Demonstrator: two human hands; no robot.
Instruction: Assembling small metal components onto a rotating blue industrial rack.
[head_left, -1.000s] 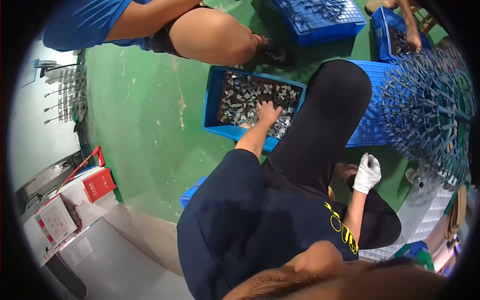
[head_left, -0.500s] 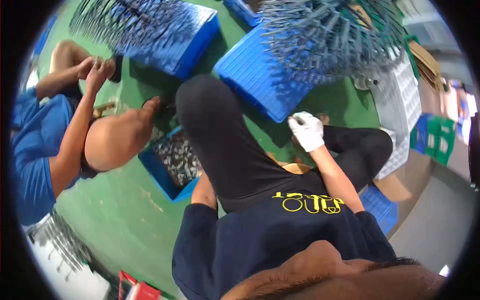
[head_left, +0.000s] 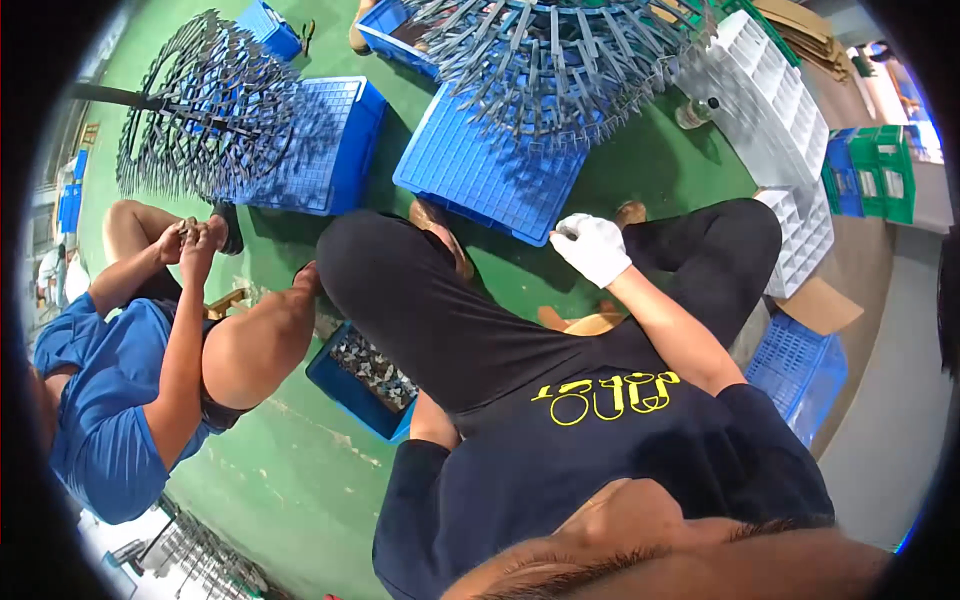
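My right hand (head_left: 592, 250), in a white glove, hangs over my folded right leg, close to the near corner of a blue plastic crate (head_left: 450, 165). Its fingers are curled in with the thumb against them; whatever they may hold is too small to make out. Of my left arm only the forearm (head_left: 432, 422) shows. It passes behind my raised left thigh, which hides the hand. Beside that thigh sits a blue bin (head_left: 345, 402) filled with small grey, white and dark pieces. Above the crate spreads a round rack of grey metal strips (head_left: 560, 65).
A co-worker in a blue shirt (head_left: 125, 370) sits at left, both hands together. Before them a second strip rack (head_left: 205, 115) stands over another blue crate (head_left: 345, 150). White compartment trays (head_left: 765, 95), green crates (head_left: 890, 175) and a blue basket (head_left: 795, 370) line the right side.
The whole view has shifted and tilted, so more of the left rack and the far floor shows. My right glove keeps its curled shape above my leg. The co-worker's hands stay together.
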